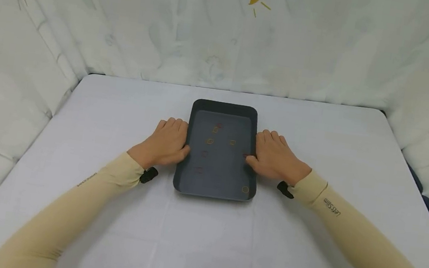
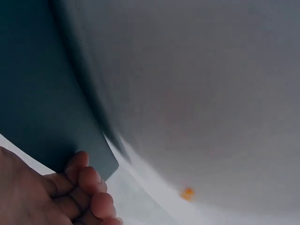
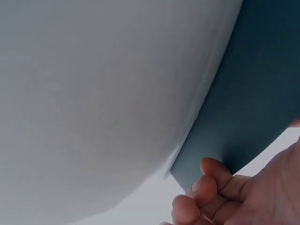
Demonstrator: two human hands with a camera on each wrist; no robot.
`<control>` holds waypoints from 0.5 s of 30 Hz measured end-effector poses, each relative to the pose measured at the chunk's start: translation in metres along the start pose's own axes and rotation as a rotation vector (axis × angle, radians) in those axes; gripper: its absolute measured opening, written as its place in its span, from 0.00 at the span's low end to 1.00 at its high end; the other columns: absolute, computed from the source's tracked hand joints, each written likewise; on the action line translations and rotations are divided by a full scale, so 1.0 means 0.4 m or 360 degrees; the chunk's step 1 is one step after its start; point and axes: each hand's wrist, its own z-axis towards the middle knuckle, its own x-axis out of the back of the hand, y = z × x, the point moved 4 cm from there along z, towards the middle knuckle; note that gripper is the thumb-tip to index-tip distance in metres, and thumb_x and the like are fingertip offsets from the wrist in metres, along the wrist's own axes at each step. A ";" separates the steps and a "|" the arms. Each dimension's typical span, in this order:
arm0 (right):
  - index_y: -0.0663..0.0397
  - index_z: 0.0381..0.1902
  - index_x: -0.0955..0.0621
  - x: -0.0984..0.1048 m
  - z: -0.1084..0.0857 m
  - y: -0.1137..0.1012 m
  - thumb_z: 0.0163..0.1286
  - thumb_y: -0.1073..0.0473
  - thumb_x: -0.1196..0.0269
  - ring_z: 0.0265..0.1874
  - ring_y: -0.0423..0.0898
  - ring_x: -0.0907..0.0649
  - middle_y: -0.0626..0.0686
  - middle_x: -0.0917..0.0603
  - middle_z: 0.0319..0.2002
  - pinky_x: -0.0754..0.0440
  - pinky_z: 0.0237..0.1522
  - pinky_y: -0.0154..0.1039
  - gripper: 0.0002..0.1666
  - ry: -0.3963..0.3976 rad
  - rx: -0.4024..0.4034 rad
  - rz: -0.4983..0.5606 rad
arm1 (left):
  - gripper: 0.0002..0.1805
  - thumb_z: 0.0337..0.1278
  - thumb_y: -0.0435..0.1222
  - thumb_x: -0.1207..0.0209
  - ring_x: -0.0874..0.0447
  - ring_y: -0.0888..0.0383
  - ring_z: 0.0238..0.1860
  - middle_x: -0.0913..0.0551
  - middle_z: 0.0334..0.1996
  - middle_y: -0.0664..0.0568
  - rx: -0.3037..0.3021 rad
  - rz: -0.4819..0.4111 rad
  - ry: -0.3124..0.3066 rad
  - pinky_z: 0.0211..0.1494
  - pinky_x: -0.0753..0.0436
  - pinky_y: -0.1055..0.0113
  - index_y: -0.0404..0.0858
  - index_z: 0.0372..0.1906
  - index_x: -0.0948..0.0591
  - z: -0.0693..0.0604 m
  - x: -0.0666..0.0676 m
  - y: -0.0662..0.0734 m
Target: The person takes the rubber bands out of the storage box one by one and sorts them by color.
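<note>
A dark grey rectangular tray (image 1: 214, 177) lies lengthwise before me, on the white table or just above it; I cannot tell which. Its left long side is gripped by my left hand (image 1: 168, 141), thumb over the rim and fingers curled against the outer wall. On the opposite side my right hand (image 1: 275, 157) holds the rim the same way. Both wrist views show bent fingers against the tray's outer wall (image 2: 42, 93). Inside are several small thin outlines, among them a yellow ring (image 1: 245, 189), a yellow square (image 1: 232, 142) and a faint red shape (image 1: 199, 170).
A white-covered table (image 1: 198, 251) surrounds the tray. Pale patterned curtains (image 1: 211, 37) hang along its back and sides. Both forearms wear beige sleeves, with a black wrist strap (image 1: 149, 174) at the left hand.
</note>
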 end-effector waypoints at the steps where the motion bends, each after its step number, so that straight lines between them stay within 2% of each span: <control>1: 0.64 0.45 0.29 0.001 -0.005 0.009 0.73 0.45 0.47 0.41 0.56 0.30 0.57 0.28 0.37 0.32 0.49 0.48 0.24 0.0001 -0.0006 0.0001 | 0.15 0.68 0.41 0.49 0.33 0.43 0.43 0.28 0.37 0.41 -0.0005 0.0000 -0.0001 0.51 0.34 0.50 0.30 0.45 0.29 0.005 -0.001 0.010; 15: 0.63 0.41 0.29 0.012 -0.092 0.104 0.69 0.51 0.47 0.39 0.54 0.31 0.56 0.28 0.35 0.35 0.45 0.45 0.18 0.0022 -0.0060 0.0058 | 0.15 0.67 0.41 0.51 0.32 0.45 0.44 0.28 0.38 0.43 -0.0073 -0.0003 -0.0012 0.52 0.32 0.52 0.32 0.45 0.29 0.049 -0.029 0.116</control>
